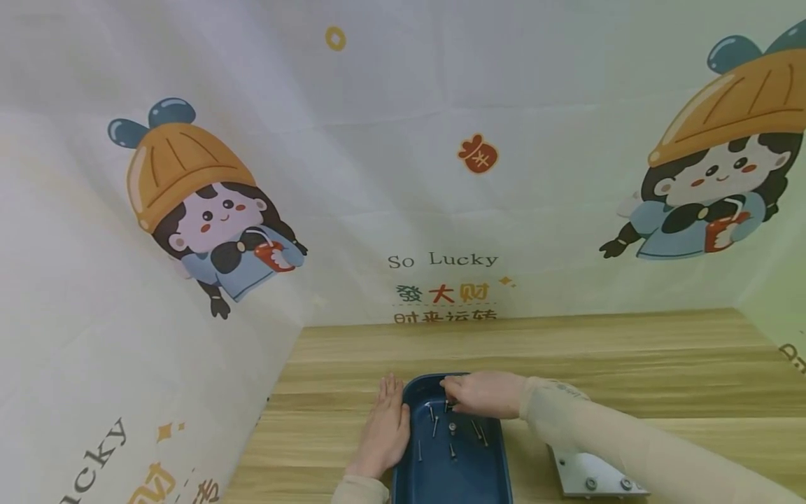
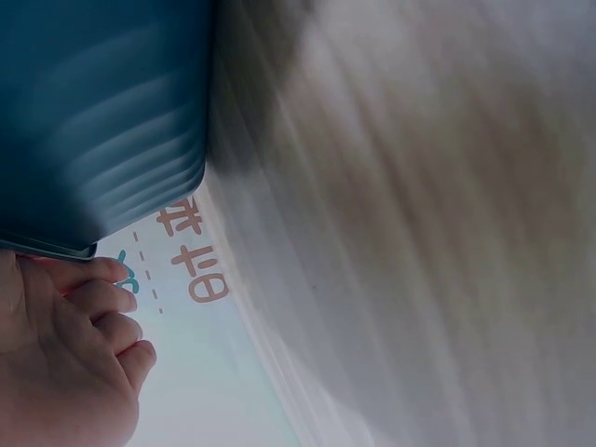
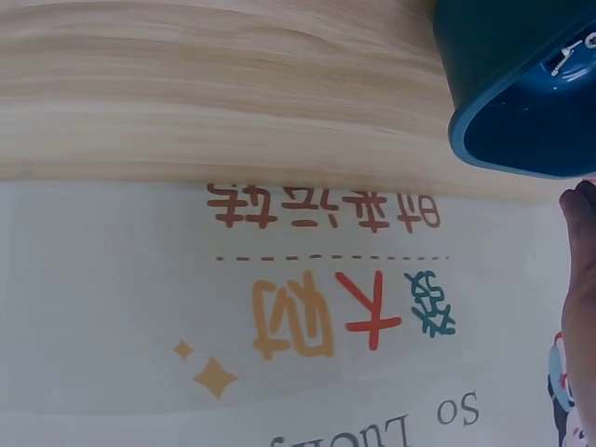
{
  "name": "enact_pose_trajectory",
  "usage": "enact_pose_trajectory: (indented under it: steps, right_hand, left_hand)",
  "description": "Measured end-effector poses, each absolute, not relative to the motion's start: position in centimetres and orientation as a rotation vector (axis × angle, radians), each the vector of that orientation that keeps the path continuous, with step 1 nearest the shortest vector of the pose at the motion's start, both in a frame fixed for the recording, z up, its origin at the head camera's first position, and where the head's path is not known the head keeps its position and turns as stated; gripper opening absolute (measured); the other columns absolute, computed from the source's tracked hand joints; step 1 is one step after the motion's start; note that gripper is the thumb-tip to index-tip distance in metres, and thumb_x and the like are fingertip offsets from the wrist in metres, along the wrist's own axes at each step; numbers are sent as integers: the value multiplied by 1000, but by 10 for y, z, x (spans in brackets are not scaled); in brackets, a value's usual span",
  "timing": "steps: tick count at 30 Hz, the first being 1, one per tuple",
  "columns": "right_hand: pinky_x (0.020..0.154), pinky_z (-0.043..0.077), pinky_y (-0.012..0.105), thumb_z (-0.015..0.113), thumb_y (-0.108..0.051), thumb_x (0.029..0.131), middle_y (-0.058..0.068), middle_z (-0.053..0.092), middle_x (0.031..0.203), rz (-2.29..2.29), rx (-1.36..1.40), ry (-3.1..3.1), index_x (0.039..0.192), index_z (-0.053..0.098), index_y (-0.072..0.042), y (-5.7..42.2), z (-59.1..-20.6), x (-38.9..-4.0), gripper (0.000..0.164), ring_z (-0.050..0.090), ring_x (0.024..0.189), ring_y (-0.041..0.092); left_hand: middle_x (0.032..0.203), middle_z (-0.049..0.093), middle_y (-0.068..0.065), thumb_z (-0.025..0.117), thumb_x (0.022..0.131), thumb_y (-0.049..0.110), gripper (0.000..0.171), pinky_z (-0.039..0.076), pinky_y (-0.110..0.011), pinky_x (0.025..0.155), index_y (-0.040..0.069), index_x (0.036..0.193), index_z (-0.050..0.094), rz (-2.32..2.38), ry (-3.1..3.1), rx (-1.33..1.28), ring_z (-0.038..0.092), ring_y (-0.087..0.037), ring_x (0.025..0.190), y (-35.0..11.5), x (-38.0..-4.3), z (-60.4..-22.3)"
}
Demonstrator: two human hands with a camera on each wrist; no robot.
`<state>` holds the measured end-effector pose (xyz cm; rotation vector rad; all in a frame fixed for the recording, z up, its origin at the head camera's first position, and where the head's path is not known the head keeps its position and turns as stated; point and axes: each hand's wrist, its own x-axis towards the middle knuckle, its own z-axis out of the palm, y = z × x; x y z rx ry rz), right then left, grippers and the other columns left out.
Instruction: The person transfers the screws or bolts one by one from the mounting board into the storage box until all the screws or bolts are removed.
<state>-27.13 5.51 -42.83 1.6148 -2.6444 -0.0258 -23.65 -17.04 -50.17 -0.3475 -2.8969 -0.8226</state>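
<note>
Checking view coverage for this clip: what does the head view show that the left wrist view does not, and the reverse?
Only the head view shows the screws lying inside the blue tray, the right hand reaching into the tray's far end with fingers curled at a screw, the metal bracket to the right, and the cartoon backdrop. Only the left wrist view shows the tray's ribbed outer wall close up. Both show the left hand resting against the tray's side, the wooden table and printed characters on the backdrop.
</note>
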Motion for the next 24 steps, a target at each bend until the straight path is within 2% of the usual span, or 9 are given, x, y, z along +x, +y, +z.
enact_pose_trajectory:
  steps: [4,11,19,24]
  right_hand:
    - [76,56,17,59,-25,99,2,71,108,16,1595,-2655,130,54,2,60,-426,-270,41,69,90,7]
    - [83,58,27,59,-21,99,11,69,118,143,1519,-2638,119,60,1,83,-422,-268,29,70,99,18]
    - [91,57,39,57,-18,100,14,67,124,433,1337,-2768,138,45,8,123,-428,-250,47,67,108,27]
    - [90,57,43,57,-19,100,17,66,125,490,1206,-2815,138,45,10,143,-429,-238,49,68,107,32]
  left_hand:
    - [156,25,-33,37,104,11,49,23,-57,119,-16,144,36,-796,-2899,-340,20,-47,147,-172,-237,-500]
    - [157,23,-32,37,104,12,49,22,-57,120,-16,144,35,-773,-2899,-349,18,-46,148,-173,-238,-493]
    - [156,25,-32,38,104,12,49,20,-58,120,-15,145,35,-761,-2880,-387,18,-46,148,-173,-235,-481]
    - [156,24,-32,37,105,14,50,20,-57,120,-15,145,33,-748,-2874,-417,18,-46,148,-172,-233,-472]
